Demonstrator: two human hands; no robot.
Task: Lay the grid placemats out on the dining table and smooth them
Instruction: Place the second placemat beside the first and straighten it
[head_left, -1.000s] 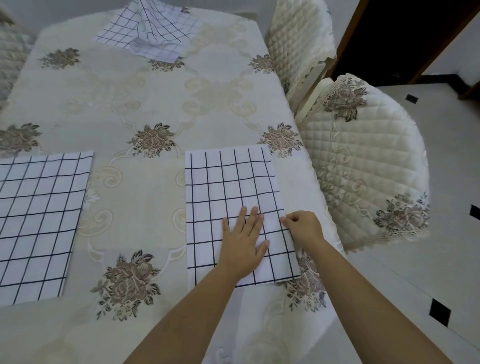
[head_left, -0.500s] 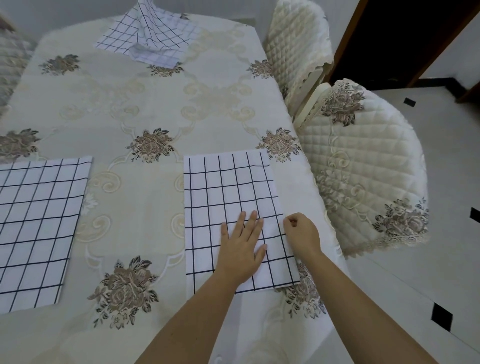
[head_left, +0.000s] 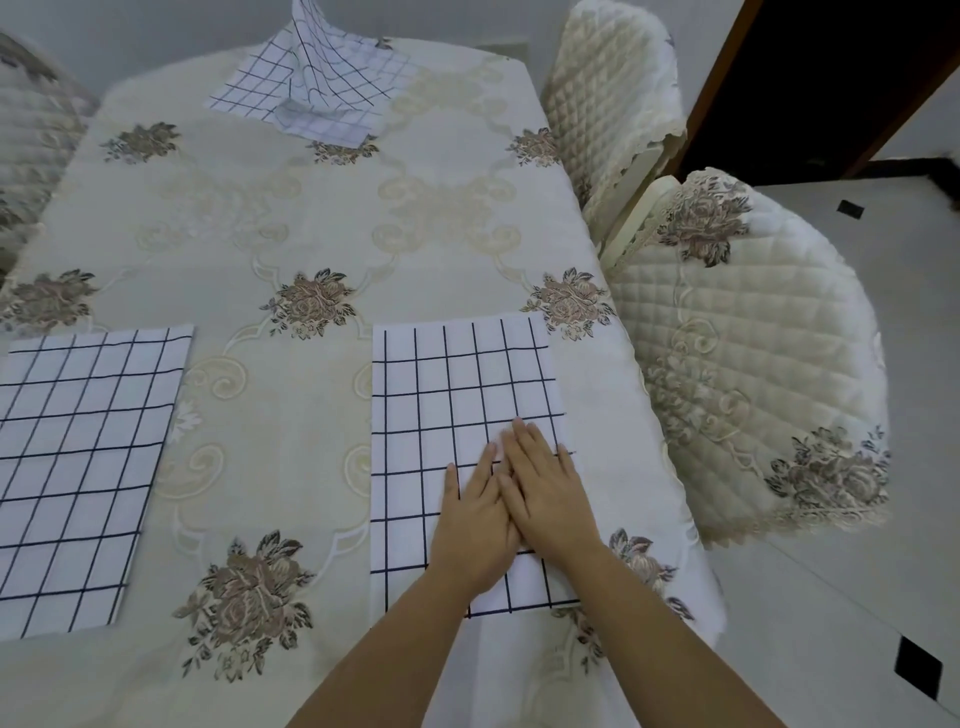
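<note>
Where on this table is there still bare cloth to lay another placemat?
The widest bare stretch is the middle of the tablecloth, between the rumpled far placemat and the two near ones. A narrower lane runs between the left placemat and the right placemat. The right placemat is crowded: both hands, left and right, lie flat on it.

Bare tablecloth (head_left: 291, 431) lies open between the near grid placemat (head_left: 447, 395) and the left placemat (head_left: 78, 447), and across the table's middle. At the far end a peaked placemat (head_left: 311, 78) stands up. Two quilted chairs (head_left: 737, 332) crowd the right edge.
</note>
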